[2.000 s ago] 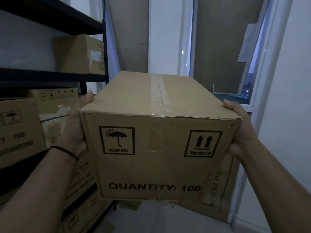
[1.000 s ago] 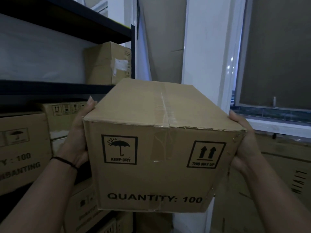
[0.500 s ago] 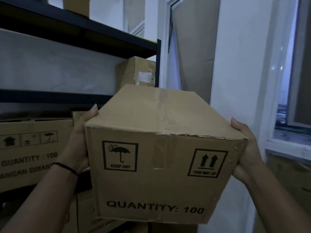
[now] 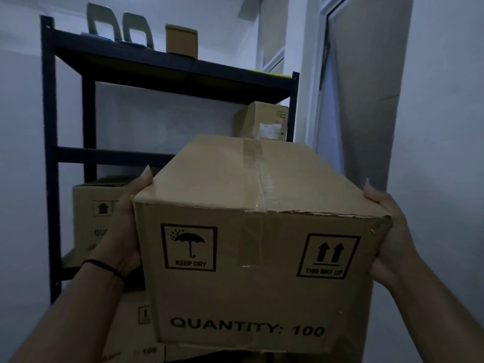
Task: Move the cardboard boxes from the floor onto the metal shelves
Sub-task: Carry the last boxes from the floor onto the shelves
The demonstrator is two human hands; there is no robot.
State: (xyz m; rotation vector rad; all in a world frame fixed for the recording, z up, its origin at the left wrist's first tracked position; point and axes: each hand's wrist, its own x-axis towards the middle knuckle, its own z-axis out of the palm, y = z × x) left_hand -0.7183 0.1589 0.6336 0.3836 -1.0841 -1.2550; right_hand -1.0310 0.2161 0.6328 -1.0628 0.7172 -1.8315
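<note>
I hold a long taped cardboard box [image 4: 248,258] at chest height; its near face reads "KEEP DRY", "THIS WAY UP" and "QUANTITY: 100". My left hand [image 4: 125,226] grips its left side with the thumb at the top edge. My right hand [image 4: 390,239] wraps the right near corner. Most of my fingers are hidden behind the box. The black metal shelving unit [image 4: 49,153] stands right behind it. The box's far end points at the middle shelf [image 4: 112,155], which is bare at the left.
A small box [image 4: 264,121] sits at the right end of the middle shelf. Another small box [image 4: 182,39] and grey objects [image 4: 104,24] stand on top. Large boxes [image 4: 97,213] fill the lower levels. A covered window [image 4: 366,100] and wall lie to the right.
The view has swung left and upward, so the whole shelving unit now faces me. The box stays in both hands and has turned toward the shelves.
</note>
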